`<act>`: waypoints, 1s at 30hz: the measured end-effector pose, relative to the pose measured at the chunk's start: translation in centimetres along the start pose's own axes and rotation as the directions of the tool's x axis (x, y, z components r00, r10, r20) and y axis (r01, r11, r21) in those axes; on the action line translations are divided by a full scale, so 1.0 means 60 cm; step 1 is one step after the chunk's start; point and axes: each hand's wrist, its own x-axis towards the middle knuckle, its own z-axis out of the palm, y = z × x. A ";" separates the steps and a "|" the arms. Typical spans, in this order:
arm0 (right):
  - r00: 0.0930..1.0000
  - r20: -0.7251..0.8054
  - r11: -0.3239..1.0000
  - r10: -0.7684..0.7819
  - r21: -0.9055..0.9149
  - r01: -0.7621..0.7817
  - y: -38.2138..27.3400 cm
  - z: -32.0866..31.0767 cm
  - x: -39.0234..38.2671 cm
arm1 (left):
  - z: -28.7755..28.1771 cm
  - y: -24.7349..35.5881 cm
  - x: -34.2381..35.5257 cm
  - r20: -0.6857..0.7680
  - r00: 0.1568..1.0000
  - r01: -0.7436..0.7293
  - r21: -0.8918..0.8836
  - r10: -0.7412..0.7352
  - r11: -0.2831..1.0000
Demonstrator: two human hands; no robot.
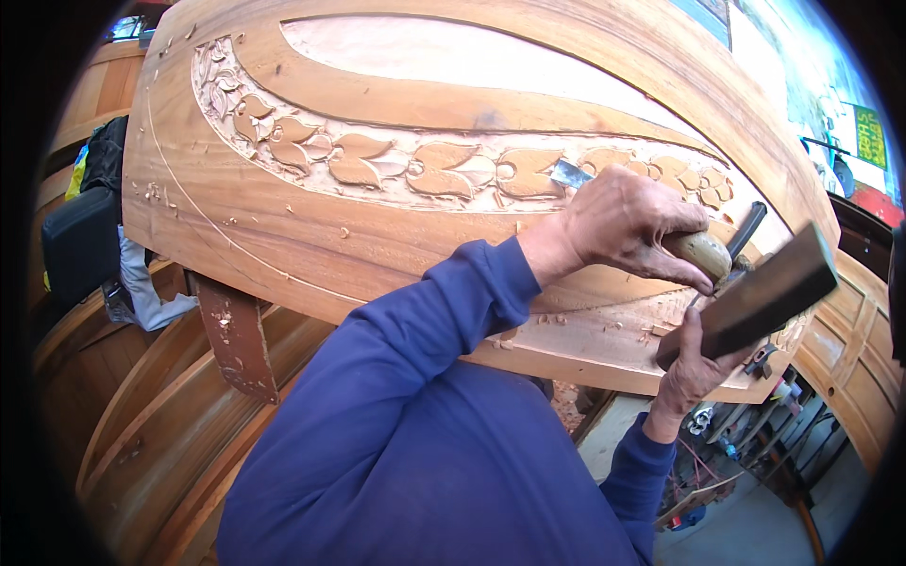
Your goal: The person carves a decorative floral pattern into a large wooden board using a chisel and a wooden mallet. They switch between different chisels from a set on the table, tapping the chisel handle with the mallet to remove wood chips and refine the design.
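My left hand (pixel 628 224) is wrapped round a carving chisel, its flat metal blade (pixel 569 174) resting against the carved band and its rounded, pale wooden handle (pixel 700 253) sticking out past my fingers. The band is a row of tulip-like flowers (pixel 442 168) cut in relief on a large curved wooden panel (pixel 283 217). My right hand (pixel 696 373) grips a long, dark rectangular block (pixel 760 297), probably wood, tilted just right of the chisel's handle. The block's edges are slightly blurred. My left fingers partly hide the chisel's shank.
Shavings (pixel 156 193) lie scattered on the panel. A dark-handled tool (pixel 747 229) rests at its right end, partly behind the block. A brown support (pixel 236 335) stands beneath the left side. Curved wooden pieces (pixel 179 424) are at lower left, with a black cushion-like object (pixel 80 241) above.
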 end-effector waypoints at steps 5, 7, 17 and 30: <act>0.980 0.106 0.950 -0.170 -0.246 0.192 0.021 -0.006 -0.013 | -0.012 0.001 -0.007 -0.046 0.999 -0.012 -0.113 0.007 0.994; 0.979 0.121 0.951 -0.162 -0.244 0.187 0.026 -0.003 -0.019 | -0.020 0.003 -0.009 -0.041 0.999 -0.018 -0.133 0.012 0.991; 0.978 0.127 0.968 -0.165 -0.169 0.185 0.017 -0.004 -0.046 | -0.039 0.005 -0.018 0.005 0.999 -0.049 -0.238 0.051 0.970; 0.939 0.166 0.900 -0.300 -0.277 0.337 0.043 0.001 -0.129 | -0.087 -0.013 -0.035 0.204 0.954 -0.088 -0.507 0.218 0.858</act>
